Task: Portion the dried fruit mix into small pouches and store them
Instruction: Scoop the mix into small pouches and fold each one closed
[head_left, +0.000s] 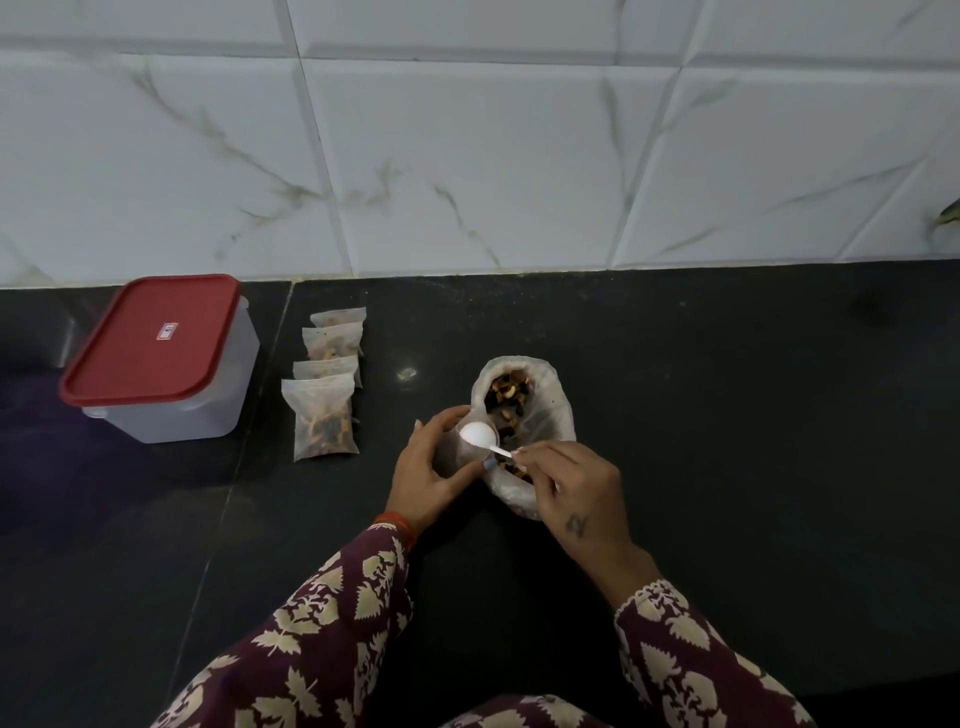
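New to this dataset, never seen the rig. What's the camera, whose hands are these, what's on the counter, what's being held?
There is no robot here. One wide-angle camera sits on a person's head and looks down at their two bare hands, so this single picture is their own view.

The surface is a dark counter against a tiled wall. On it, at the left, stands a clear box with its red lid on. Beside it lie four filled pouches in an overlapping row. In the middle is the open bag of dried fruit mix.

The right hand holds a white spoon. The left hand cups what looks like a small pouch, mostly hidden, under the spoon.
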